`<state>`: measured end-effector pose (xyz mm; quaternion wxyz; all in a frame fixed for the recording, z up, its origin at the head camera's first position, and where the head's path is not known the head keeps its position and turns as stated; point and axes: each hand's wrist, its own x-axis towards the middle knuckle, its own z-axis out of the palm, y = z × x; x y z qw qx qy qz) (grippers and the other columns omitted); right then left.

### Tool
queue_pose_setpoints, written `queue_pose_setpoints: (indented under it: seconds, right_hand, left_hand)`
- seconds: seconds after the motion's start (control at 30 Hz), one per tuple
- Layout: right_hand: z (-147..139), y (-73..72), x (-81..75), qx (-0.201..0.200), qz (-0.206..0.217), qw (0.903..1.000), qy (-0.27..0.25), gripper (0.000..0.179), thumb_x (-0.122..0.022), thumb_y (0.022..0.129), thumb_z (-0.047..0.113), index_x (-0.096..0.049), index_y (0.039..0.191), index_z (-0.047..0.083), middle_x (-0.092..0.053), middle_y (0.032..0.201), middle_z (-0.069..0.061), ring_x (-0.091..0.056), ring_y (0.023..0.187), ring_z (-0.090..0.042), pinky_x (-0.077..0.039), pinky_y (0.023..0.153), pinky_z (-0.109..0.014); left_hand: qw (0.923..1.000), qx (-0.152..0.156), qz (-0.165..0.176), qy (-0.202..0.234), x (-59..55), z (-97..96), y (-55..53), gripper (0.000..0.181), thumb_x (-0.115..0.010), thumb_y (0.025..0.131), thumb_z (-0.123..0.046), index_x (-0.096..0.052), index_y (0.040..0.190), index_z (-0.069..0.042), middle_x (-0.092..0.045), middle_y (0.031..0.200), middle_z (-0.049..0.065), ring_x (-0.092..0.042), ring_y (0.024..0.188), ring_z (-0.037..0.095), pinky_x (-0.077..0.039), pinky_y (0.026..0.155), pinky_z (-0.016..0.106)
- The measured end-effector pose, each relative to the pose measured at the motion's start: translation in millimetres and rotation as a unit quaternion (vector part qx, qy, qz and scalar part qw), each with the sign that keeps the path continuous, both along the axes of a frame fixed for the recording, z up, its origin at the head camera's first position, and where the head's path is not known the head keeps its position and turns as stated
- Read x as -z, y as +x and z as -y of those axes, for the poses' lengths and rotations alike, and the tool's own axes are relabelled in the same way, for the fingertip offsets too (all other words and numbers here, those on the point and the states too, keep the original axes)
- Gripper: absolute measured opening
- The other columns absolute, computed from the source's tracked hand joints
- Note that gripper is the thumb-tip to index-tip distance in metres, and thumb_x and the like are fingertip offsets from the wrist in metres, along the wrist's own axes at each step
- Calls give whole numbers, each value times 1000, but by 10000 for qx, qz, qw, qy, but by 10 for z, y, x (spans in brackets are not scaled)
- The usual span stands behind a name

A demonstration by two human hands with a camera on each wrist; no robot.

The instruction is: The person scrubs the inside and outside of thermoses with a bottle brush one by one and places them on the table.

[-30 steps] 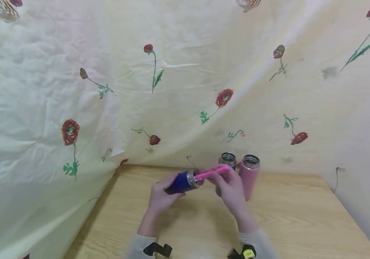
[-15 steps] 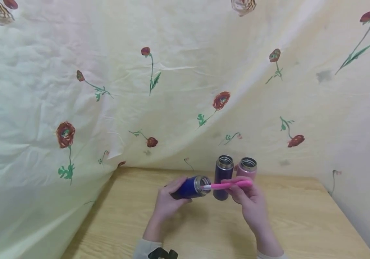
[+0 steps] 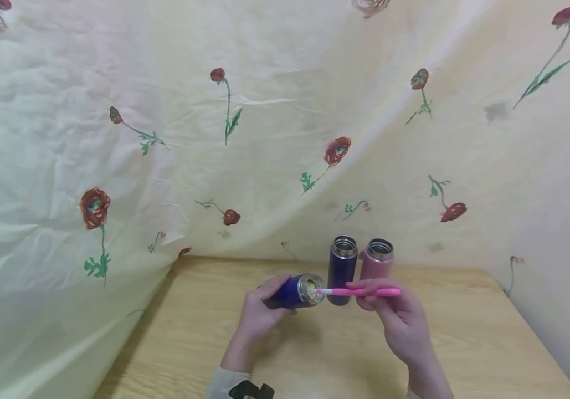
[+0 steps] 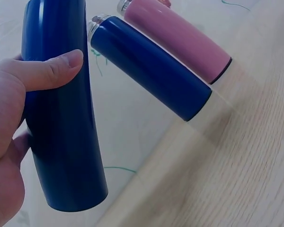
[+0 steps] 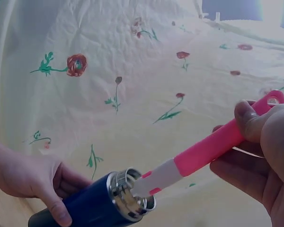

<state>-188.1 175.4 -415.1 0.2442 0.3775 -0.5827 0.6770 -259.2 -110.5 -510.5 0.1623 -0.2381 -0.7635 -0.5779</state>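
Note:
In the head view my left hand (image 3: 260,313) grips a blue bottle (image 3: 287,292), tilted nearly on its side with its open metal mouth to the right. The thumb lies along the bottle's wall in the left wrist view. My right hand (image 3: 404,321) pinches the pink handle of a bottle brush (image 3: 364,292), which has a hole in its end. Its white neck (image 5: 158,177) enters the bottle's mouth, and something pale yellow shows inside the rim. The rest of the brush's head is hidden in the bottle.
Behind the hands a dark blue bottle (image 3: 342,271) and a pink bottle (image 3: 376,263) stand upright side by side, both uncapped. They stand on the wooden table (image 3: 464,332). A flower-printed cloth (image 3: 275,138) hangs around the back and sides.
My right hand has moved right with the bottle brush, drawing it partly out of the tilted blue bottle. The bottle has shifted slightly right and turned its mouth more into sight.

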Motion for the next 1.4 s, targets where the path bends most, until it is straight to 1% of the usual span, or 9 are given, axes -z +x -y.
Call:
queue_pose_setpoints:
  seconds: [0.23,0.43,0.53,0.77,0.97,1.03,1.1,1.27,1.4]
  right_hand:
    - [-25,64,-25,208,-367,9988,-261,26,-54,87,-36,-64,108,-23,-78,113,-21,-79,101,-21,-64,86,-29]
    - [-47,151,-61,1229,-160,9891,-791,25,-65,84,-34,-67,108,-25,-81,106,-16,-79,88,-15,-62,78,-20]
    - [-42,198,-118,1642,251,9786,-1211,23,-65,86,-32,-66,109,-27,-80,100,-16,-79,84,-16,-63,76,-23]
    - [-3,329,-273,2857,1444,9329,-1648,23,-74,95,-11,-69,116,-20,-80,97,-17,-80,78,-20,-63,71,-33]
    - [59,369,-311,3078,1536,9192,-1918,26,-76,95,-7,-69,117,-20,-80,99,-19,-80,80,-22,-63,75,-34]
    - [71,372,-304,3051,1412,9219,-1925,25,-75,94,-10,-69,116,-20,-81,100,-19,-80,81,-22,-63,76,-34]
    - [77,358,-281,2794,1027,9344,-1958,22,-71,93,-17,-65,113,-23,-80,99,-19,-80,83,-22,-63,77,-33]
    - [67,255,-190,1090,-560,9766,-1767,12,-57,90,-32,-54,101,-29,-78,101,-24,-80,96,-26,-64,87,-31]
    - [11,164,-153,162,-1197,9870,-1063,6,-55,93,-28,-54,98,-26,-77,107,-26,-79,102,-26,-61,93,-27]
  left_hand:
    - [9998,194,89,-40,2,-5,2,77,-96,68,7,-75,138,-18,-72,139,-3,-62,135,26,-43,120,44]
    - [9996,232,26,-173,26,-22,4,79,-95,68,6,-74,139,-21,-70,140,-9,-62,135,24,-43,120,48]
    - [9996,198,-35,-183,28,-27,1,78,-95,69,6,-74,139,-21,-70,140,-9,-62,135,23,-43,119,48]
    - [9995,199,-69,-218,59,-31,-22,78,-96,69,5,-74,139,-19,-70,140,-8,-62,135,23,-43,120,46]
    - [9996,196,-90,-163,60,-22,-26,78,-96,68,5,-73,140,-17,-71,140,-3,-63,135,27,-44,119,47]
    - [9997,175,-81,-153,54,-19,-29,77,-97,68,4,-73,139,-15,-71,140,-1,-64,134,29,-45,118,47]
    - [9999,148,37,-75,36,-17,-25,77,-97,67,4,-74,138,-14,-72,138,1,-64,133,31,-46,118,46]
    - [9969,129,673,387,-46,-4,-4,76,-96,65,5,-77,134,-20,-74,134,-2,-64,133,27,-43,119,43]
    - [9964,230,742,329,-69,30,-2,76,-95,64,8,-78,133,-19,-74,134,-3,-64,133,25,-42,121,43]
